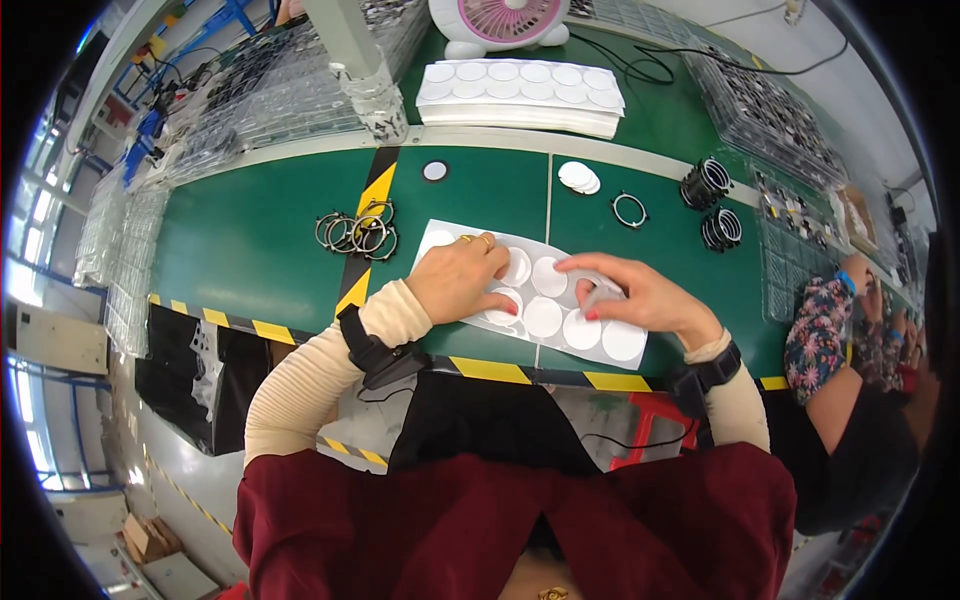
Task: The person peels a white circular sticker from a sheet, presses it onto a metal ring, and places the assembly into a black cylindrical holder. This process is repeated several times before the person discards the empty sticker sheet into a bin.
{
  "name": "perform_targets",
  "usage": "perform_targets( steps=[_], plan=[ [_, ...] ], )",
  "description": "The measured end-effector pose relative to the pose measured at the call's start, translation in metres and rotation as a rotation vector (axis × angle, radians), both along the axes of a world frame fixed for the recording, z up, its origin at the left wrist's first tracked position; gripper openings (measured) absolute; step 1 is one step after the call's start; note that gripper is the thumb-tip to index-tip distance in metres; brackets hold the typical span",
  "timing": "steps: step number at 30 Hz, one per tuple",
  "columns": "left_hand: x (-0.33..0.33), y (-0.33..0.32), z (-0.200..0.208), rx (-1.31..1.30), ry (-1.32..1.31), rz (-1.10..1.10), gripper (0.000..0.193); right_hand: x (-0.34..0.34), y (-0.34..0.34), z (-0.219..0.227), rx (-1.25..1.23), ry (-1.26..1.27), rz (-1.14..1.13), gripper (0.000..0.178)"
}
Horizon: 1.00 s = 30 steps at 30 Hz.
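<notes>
A white sheet of round stickers lies aslant on the green table in front of me. My left hand rests on its left part, thumb and fingers apart, pressing it down. Over the right part, my right hand pinches a curled white round sticker, its lower edge close to the sheet. Whether that sticker is fully off the sheet I cannot tell. Beyond the sheet are a small stack of white discs, a single black-and-silver ring and a dark-rimmed disc.
Several loose rings lie left; two stacks of black rings stand right. A thick pile of sticker sheets and a pink-white fan are at the back. Clear trays and a co-worker's arm are at the right.
</notes>
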State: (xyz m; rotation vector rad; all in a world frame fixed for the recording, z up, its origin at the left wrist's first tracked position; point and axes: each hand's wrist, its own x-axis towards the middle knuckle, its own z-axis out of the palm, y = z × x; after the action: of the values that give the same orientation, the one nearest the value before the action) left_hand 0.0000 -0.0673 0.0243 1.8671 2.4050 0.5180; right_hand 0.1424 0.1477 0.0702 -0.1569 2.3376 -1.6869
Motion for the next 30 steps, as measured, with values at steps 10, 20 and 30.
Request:
perform_targets(
  steps=[10, 20, 30],
  plan=[
    [-0.005, -0.006, 0.011, 0.054, 0.142, 0.138, 0.025, 0.012, -0.007, -0.019, 0.104, 0.538, -0.234, 0.018],
    [-0.068, -0.082, 0.015, 0.026, 0.423, 0.557, 0.012, 0.019, -0.013, -0.049, -0.341, -0.037, -0.366, 0.007],
    [-0.047, 0.018, 0.048, 0.14, -0.775, 0.471, 0.015, -0.046, -0.009, -0.015, -0.351, 0.409, -0.6, 0.011]
  ],
)
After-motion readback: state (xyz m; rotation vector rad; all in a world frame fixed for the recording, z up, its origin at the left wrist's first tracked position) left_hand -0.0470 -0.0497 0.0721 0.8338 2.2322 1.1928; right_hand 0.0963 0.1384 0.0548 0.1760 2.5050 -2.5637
